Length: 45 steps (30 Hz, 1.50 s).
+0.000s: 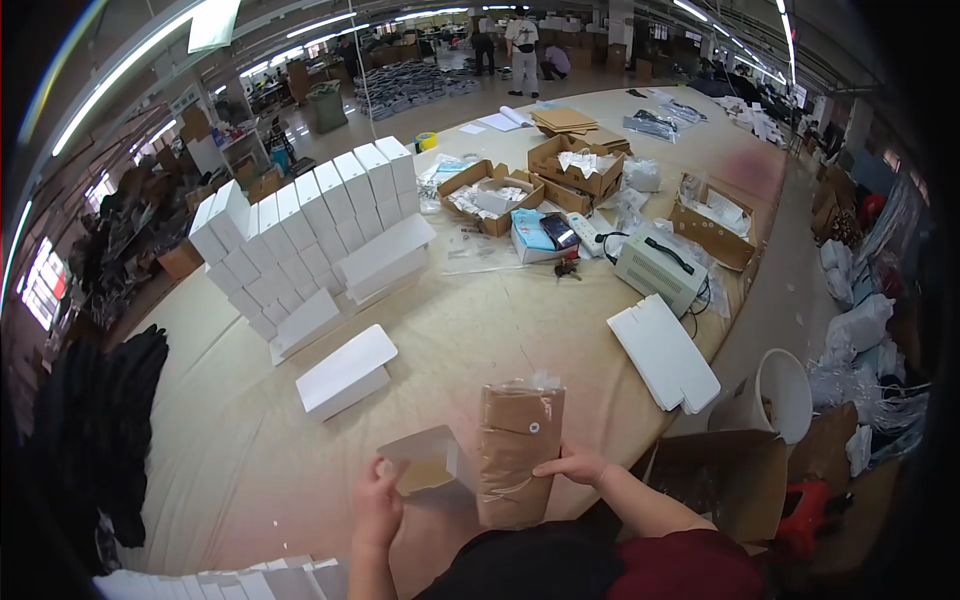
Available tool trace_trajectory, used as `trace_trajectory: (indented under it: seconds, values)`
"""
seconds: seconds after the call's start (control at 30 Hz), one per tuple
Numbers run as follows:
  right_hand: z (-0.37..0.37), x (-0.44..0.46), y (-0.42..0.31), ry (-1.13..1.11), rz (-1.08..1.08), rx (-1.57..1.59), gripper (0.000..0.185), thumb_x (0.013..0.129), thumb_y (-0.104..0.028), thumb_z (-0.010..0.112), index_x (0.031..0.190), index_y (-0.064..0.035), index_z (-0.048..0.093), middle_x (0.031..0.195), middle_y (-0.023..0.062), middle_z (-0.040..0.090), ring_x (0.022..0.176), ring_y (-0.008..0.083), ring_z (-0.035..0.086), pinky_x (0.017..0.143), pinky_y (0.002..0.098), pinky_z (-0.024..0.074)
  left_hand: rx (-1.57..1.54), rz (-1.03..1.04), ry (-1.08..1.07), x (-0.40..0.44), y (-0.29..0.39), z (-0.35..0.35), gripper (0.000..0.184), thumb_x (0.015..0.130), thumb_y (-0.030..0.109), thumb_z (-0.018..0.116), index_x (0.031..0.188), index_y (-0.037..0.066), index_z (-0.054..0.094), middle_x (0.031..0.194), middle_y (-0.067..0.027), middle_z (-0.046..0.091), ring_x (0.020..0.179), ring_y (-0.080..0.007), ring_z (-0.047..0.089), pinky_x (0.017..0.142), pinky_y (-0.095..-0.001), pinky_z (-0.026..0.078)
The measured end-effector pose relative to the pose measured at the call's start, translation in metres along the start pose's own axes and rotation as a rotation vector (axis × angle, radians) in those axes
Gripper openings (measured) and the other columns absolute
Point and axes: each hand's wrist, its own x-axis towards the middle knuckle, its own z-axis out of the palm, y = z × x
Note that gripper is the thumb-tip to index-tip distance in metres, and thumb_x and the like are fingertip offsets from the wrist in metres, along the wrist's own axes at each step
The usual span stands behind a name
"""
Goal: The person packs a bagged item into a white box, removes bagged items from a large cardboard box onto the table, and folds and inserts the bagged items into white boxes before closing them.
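Observation:
My left hand grips the side of a white cardboard box whose open end faces me. In my right hand is a brown folded garment in a clear plastic bag, with a small white round sticker near its upper part. The bag stands upright just right of the box, its lower end close to the box and my dark clothing. On the table beyond my left hand lies a white box with its lid flap raised. Flat white cartons lie to the right, near the table edge.
A stepped stack of white boxes stands at the back left. A grey-green device and open brown cartons sit at the back right. Black cloth hangs at the left edge. A white bin stands right of the table.

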Motion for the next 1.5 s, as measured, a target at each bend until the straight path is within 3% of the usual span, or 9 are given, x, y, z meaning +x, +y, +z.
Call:
trace_trajectory:
  seconds: [0.23, 0.33, 0.47, 0.57, 0.87, 0.97, 1.0, 1.1, 1.5]
  values:
    - [0.079, 0.019, -0.022, -0.114, -0.276, 0.287, 0.054, 0.083, -0.005, 0.073, 0.132, 0.0008, 0.052, 0.124, 0.0098, 0.061, 0.116, 0.0196, 0.056, 0.101, 0.0360, 0.0448, -0.329, -0.053, -0.118, -0.076, 0.004, 0.022, 0.039, 0.076, 0.004, 0.063, 0.115, 0.000, 0.063, 0.106, -0.0177, 0.066, 0.104, -0.0336, 0.062, 0.087, -0.0380, 0.049]
    - [0.105, 0.024, -0.021, -0.039, -0.251, 0.009, 0.054, 0.084, -0.009, 0.074, 0.133, -0.0008, 0.052, 0.130, 0.0102, 0.058, 0.119, 0.0202, 0.055, 0.102, 0.0357, 0.0444, -0.594, -0.244, -0.142, -0.091, 0.000, 0.024, 0.030, 0.085, 0.009, 0.059, 0.113, -0.003, 0.064, 0.110, -0.0126, 0.068, 0.108, -0.0222, 0.061, 0.094, -0.0307, 0.044]
    - [0.098, 0.020, 0.014, -0.009, -0.690, -0.543, 0.049, 0.087, -0.018, 0.072, 0.131, -0.0068, 0.055, 0.137, 0.0076, 0.052, 0.122, 0.0209, 0.053, 0.106, 0.0388, 0.0408, -1.278, -0.724, -0.082, -0.116, -0.016, 0.041, 0.033, 0.084, 0.003, 0.055, 0.115, -0.002, 0.064, 0.113, -0.0074, 0.067, 0.108, -0.0192, 0.060, 0.096, -0.0295, 0.042]
    - [0.077, 0.008, 0.044, 0.087, -0.815, -0.851, 0.049, 0.086, -0.023, 0.073, 0.130, -0.0094, 0.056, 0.131, 0.0080, 0.056, 0.120, 0.0236, 0.054, 0.106, 0.0406, 0.0405, -1.350, -0.616, -0.104, -0.120, -0.014, 0.042, 0.034, 0.083, 0.002, 0.056, 0.115, -0.001, 0.063, 0.114, -0.0070, 0.066, 0.110, -0.0171, 0.059, 0.096, -0.0299, 0.042]
    - [0.099, -0.028, -0.043, -0.102, -0.578, -1.005, 0.032, 0.082, -0.020, 0.070, 0.110, -0.0070, 0.062, 0.107, 0.0157, 0.066, 0.098, 0.0357, 0.064, 0.085, 0.0396, 0.0507, -1.133, -0.561, -0.120, -0.099, 0.038, 0.032, 0.035, 0.086, 0.004, 0.060, 0.120, 0.002, 0.056, 0.111, -0.0071, 0.064, 0.106, -0.0151, 0.058, 0.096, -0.0296, 0.043]
    - [0.110, -0.037, -0.069, -0.212, -0.428, -1.003, 0.031, 0.083, -0.020, 0.068, 0.110, -0.0078, 0.062, 0.104, 0.0167, 0.066, 0.098, 0.0380, 0.062, 0.085, 0.0401, 0.0501, -0.697, -0.213, -0.138, -0.109, 0.014, 0.052, 0.036, 0.088, 0.006, 0.063, 0.122, 0.002, 0.055, 0.116, -0.0090, 0.062, 0.108, -0.0157, 0.058, 0.096, -0.0307, 0.045]
    - [0.108, -0.038, -0.071, -0.228, -0.442, -0.998, 0.032, 0.083, -0.021, 0.068, 0.111, -0.0066, 0.062, 0.105, 0.0175, 0.066, 0.098, 0.0370, 0.063, 0.086, 0.0394, 0.0497, -1.047, -0.428, -0.081, -0.104, 0.029, 0.050, 0.038, 0.090, 0.007, 0.062, 0.126, 0.002, 0.053, 0.120, -0.0092, 0.061, 0.112, -0.0176, 0.057, 0.098, -0.0317, 0.045]
    - [0.108, -0.049, -0.091, -0.270, -0.419, -0.958, 0.032, 0.083, -0.022, 0.068, 0.111, -0.0065, 0.062, 0.107, 0.0183, 0.066, 0.099, 0.0377, 0.062, 0.086, 0.0385, 0.0496, -0.769, -0.201, -0.208, -0.105, 0.026, 0.043, 0.040, 0.092, 0.006, 0.060, 0.130, 0.003, 0.051, 0.123, -0.0092, 0.059, 0.113, -0.0182, 0.057, 0.098, -0.0321, 0.046]
    - [0.098, -0.072, -0.046, -0.172, -0.528, -0.787, 0.035, 0.085, -0.017, 0.067, 0.118, -0.0087, 0.063, 0.114, 0.0146, 0.067, 0.103, 0.0293, 0.066, 0.087, 0.0349, 0.0510, -0.985, -0.465, -0.020, -0.114, 0.034, 0.059, 0.024, 0.093, -0.004, 0.051, 0.115, -0.001, 0.059, 0.104, -0.0077, 0.066, 0.094, -0.0133, 0.063, 0.082, -0.0265, 0.050]
